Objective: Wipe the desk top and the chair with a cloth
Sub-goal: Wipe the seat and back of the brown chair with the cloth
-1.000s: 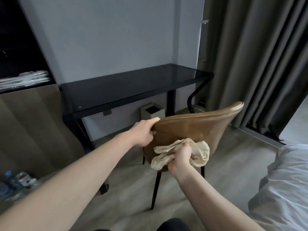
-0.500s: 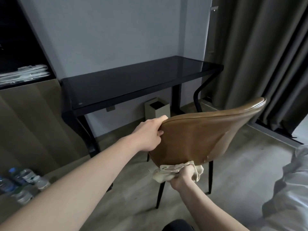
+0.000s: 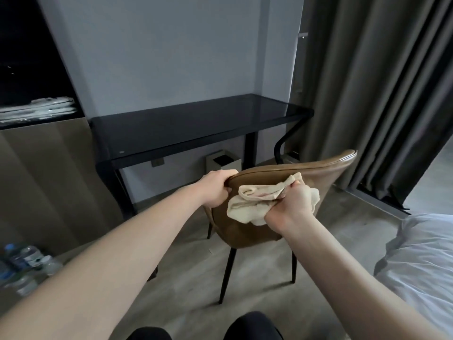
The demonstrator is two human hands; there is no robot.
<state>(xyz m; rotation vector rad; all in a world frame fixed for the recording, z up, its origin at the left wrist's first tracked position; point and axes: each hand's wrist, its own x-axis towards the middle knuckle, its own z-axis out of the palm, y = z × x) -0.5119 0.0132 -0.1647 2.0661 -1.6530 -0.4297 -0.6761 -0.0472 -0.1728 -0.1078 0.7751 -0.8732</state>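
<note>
The left hand (image 3: 215, 190) grips the top left edge of the chair (image 3: 289, 177), steadying it. The right hand (image 3: 291, 204) clutches the bunched cloth (image 3: 250, 204) against the chair's back. Best to flatten the cloth, press evenly and overlap strokes; the tabletop (image 3: 196, 126) stands beyond.

A crumpled cream cloth (image 3: 255, 204) is pressed against the brown chair (image 3: 294, 177) back, frame centre; the black desk (image 3: 196, 126) stands above.

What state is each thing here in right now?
chair: standing on its legs, left hand grips its back's top edge
cloth: crumpled, held by right hand against the chair back
desk: top bare
curtain: hanging, drawn
</note>
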